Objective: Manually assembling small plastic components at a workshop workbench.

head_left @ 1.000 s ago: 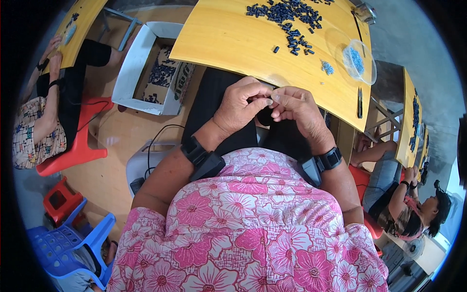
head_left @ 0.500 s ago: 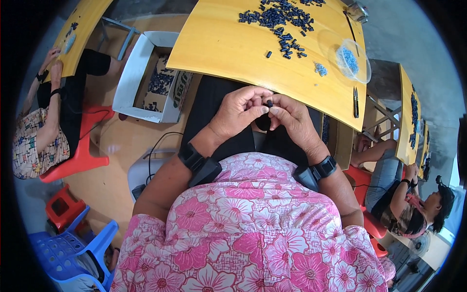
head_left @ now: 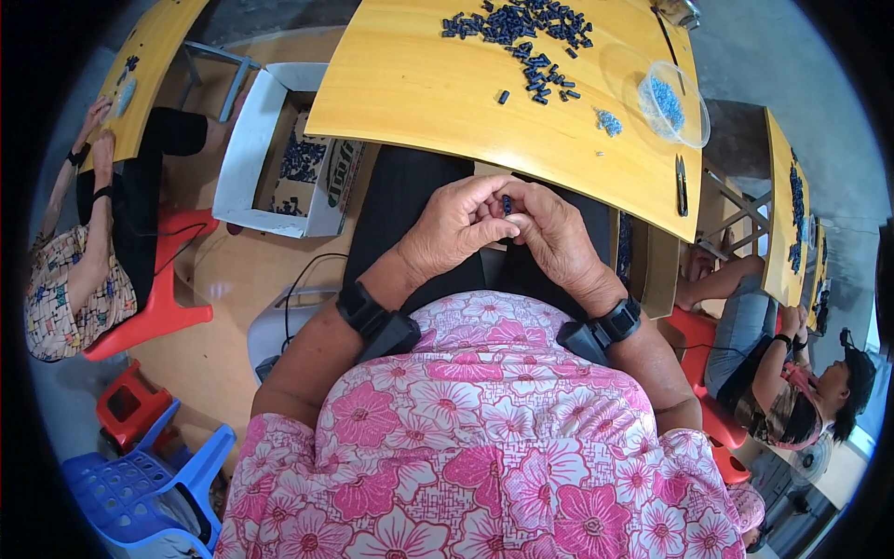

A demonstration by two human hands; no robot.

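Observation:
Over my lap, just in front of the table edge, my left hand (head_left: 453, 226) and my right hand (head_left: 559, 235) meet with curled fingers. A small dark blue-black cylindrical piece (head_left: 507, 204) is pinched between them, its lower part hidden by fingertips. Many similar dark pieces lie in a loose pile (head_left: 510, 25) on the yellow table (head_left: 400, 84), with one single piece (head_left: 504, 97) apart from it. A clear round tub (head_left: 697, 131) holds tiny light blue parts. Beside it rests a little heap of the same light blue parts (head_left: 609, 122).
A slim black hand tool (head_left: 681, 184) lies near the table's right edge. On the floor to the left stands a white carton (head_left: 244, 158) with dark pieces inside. Co-workers sit at tables left and right. A blue plastic chair (head_left: 130, 494) is at the lower left.
The hands have drawn closer together around the dark piece, and the piece has turned in the fingers. The table sits slightly higher and further left in view.

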